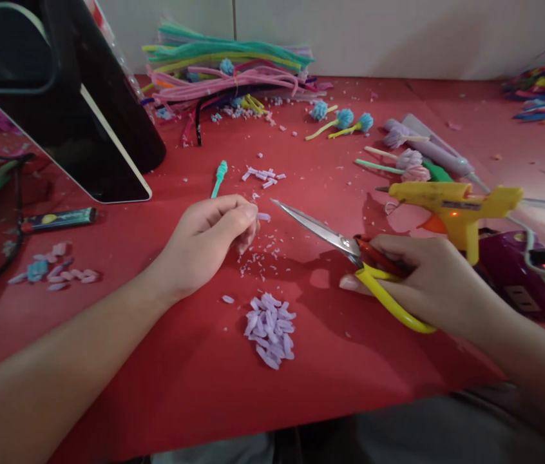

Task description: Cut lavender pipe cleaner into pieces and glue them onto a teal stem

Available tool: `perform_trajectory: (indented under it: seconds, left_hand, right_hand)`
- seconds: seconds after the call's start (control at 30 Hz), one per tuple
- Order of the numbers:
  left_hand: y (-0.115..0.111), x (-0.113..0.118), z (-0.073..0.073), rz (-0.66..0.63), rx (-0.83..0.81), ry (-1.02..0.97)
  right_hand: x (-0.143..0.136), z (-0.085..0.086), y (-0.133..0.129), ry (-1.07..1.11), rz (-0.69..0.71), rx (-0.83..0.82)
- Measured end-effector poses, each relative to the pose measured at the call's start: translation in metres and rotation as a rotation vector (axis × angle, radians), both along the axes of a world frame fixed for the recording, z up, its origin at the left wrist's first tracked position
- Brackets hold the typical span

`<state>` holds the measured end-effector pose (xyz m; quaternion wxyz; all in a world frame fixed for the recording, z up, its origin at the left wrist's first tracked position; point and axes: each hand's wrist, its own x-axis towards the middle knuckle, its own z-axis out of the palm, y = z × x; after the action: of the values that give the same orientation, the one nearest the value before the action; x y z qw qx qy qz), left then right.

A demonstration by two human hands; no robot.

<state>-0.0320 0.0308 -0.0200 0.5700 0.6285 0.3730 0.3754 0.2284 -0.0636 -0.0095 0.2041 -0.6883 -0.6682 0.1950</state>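
My left hand (209, 241) is closed in a pinch above the red table, its fingertips hiding whatever is between them. A small lavender piece (263, 216) shows right beside those fingertips; whether it is held or lying there I cannot tell. My right hand (422, 277) grips scissors (321, 230) with one yellow and one red handle. Their blades look closed, tip pointing toward my left hand. Below lies a pile of lavender fuzzy petal-shaped pieces (271, 330). Fine lavender clippings (265, 254) are scattered between the hands. Short cut lavender bits (263, 174) lie farther back, near a teal stem (219, 177).
A yellow glue gun (451, 196) rests at right by a purple power socket box (507, 270). Pipe cleaner bundles (229, 64) lie at the back, near blue fuzzy flowers (344, 118). A phone-like black device (74, 129) stands at left, with a lighter-like tube (60, 220) below.
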Motion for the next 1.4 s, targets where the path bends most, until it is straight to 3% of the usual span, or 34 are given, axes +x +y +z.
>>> perform_trajectory:
  seconds: [0.3,0.57,0.93,1.4]
  left_hand:
    - [0.0016,-0.002,-0.0007,-0.047,-0.012,-0.068]
    - [0.0011,-0.0015,0.0,0.001,-0.009,-0.015]
    - [0.0004,-0.0004,0.0024,-0.008,-0.033,-0.02]
    - [-0.0011,-0.0006,0.0022,-0.025,-0.002,0.011]
  right_hand:
    - [0.0011,0.0029,-0.0005,0.018,0.049,-0.035]
    - [0.0017,0.0025,-0.0024,-0.015,0.027,-0.055]
    - [0.0015,-0.0036,-0.0014,-0.022,-0.005,0.013]
    - [0.0007,0.0019,-0.0026,-0.027,0.045,-0.074]
